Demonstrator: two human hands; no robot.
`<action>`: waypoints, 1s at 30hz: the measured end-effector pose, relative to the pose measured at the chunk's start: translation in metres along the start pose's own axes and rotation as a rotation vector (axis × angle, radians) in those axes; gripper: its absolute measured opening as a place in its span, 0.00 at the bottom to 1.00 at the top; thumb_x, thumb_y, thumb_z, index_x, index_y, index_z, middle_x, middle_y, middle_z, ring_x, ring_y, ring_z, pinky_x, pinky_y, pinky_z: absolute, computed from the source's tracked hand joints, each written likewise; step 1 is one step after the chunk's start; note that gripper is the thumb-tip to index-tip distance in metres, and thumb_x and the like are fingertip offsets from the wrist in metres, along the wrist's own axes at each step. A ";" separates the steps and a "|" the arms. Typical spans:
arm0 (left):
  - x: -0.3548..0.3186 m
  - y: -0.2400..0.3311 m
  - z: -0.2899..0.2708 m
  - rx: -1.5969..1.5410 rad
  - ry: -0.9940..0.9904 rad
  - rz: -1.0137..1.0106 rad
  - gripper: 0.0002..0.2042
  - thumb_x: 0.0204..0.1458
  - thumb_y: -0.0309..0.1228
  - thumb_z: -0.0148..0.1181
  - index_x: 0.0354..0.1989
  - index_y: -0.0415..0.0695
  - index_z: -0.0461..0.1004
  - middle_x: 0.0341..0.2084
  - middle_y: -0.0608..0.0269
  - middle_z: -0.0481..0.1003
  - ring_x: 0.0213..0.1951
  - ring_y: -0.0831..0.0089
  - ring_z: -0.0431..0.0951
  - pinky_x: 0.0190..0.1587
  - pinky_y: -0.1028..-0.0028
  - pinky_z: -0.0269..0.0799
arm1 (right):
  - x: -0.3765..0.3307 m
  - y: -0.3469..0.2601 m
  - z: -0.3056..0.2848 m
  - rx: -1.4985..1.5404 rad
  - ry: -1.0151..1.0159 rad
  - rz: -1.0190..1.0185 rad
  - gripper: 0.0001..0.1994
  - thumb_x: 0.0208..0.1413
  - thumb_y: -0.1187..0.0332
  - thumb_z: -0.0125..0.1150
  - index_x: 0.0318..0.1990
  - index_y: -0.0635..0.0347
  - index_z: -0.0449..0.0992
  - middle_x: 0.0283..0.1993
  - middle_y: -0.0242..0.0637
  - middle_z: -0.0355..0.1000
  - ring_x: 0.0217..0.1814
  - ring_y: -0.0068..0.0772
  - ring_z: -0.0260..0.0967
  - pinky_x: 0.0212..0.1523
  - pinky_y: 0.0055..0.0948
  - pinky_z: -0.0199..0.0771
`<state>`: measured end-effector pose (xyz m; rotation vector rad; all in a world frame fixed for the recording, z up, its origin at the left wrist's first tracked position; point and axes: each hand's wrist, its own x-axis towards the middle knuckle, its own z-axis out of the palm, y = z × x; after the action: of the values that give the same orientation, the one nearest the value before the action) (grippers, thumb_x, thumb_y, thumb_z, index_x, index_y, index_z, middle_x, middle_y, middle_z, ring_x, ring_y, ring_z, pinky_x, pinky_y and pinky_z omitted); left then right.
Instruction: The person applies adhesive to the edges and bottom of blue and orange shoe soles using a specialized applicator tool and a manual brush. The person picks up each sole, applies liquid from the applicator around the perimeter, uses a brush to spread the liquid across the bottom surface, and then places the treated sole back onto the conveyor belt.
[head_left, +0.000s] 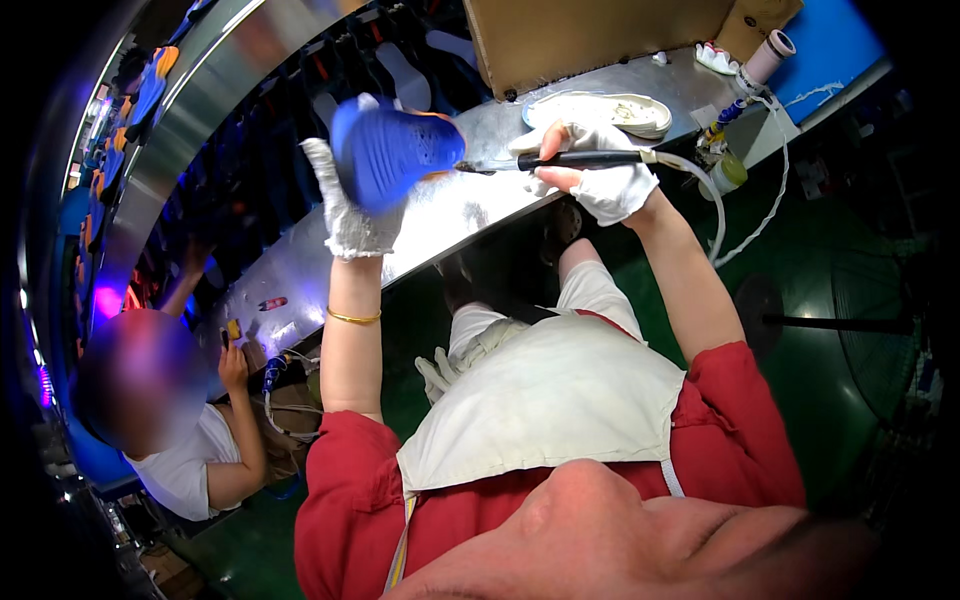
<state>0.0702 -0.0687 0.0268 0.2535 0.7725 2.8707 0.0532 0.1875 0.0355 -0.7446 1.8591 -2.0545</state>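
My left hand (358,225), in a white glove, is closed around a blue shoe sole (390,155) with an orange edge, held up over the metal bench. Its ribbed, perforated face is turned up. In my right hand (607,185), whose white glove leaves some fingertips bare, lies a brush with a black handle (590,159). The brush tip touches or nearly touches the sole's right end. From the handle's back a pale tube (712,190) curves down to the right. Behind my right hand a whitish sole (640,115) rests on the bench, partly hidden.
A narrow metal bench (440,235) crosses in front of me. At its back stands a cardboard box (590,45). A pink roll (770,58) and a small jar (730,172) are at right. Soles hang along the curved machine at left, where a co-worker (190,460) sits.
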 end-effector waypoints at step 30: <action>-0.031 -0.097 -0.041 -0.162 0.167 -0.039 0.34 0.52 0.61 0.41 0.58 0.45 0.59 0.50 0.51 0.68 0.48 0.59 0.70 0.53 0.60 0.67 | -0.036 0.035 0.049 0.183 0.059 0.061 0.06 0.47 0.76 0.61 0.34 0.62 0.72 0.28 0.31 0.71 0.26 0.18 0.68 0.30 0.18 0.70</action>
<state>0.1027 -0.0119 -0.0606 -0.0211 0.5584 2.9234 0.1047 0.1605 -0.0038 -0.5797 1.6719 -2.1928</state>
